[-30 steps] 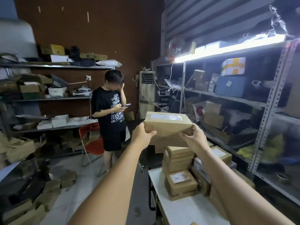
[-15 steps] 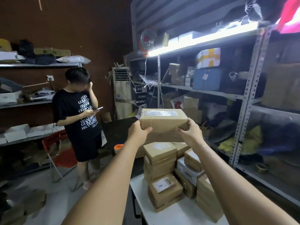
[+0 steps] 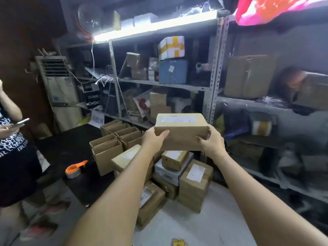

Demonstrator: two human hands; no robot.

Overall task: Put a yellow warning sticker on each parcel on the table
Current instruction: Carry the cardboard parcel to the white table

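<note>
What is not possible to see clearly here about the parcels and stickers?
- Head view, label on the held parcel: text blurred.
- Head view, yellow sheet, likely the stickers: cut off by the bottom edge.
- Head view, stacked parcels: partly hidden behind the left forearm.

One parcel is held in the air by two hands, the left hand and the right hand, and at least six more parcels sit piled on the white counter, some partly hidden. On the black counter stand at least five open cartons and one tape roll with an orange holder. One yellow sticker sheet shows at the bottom edge, and one other person holds one phone.
</note>
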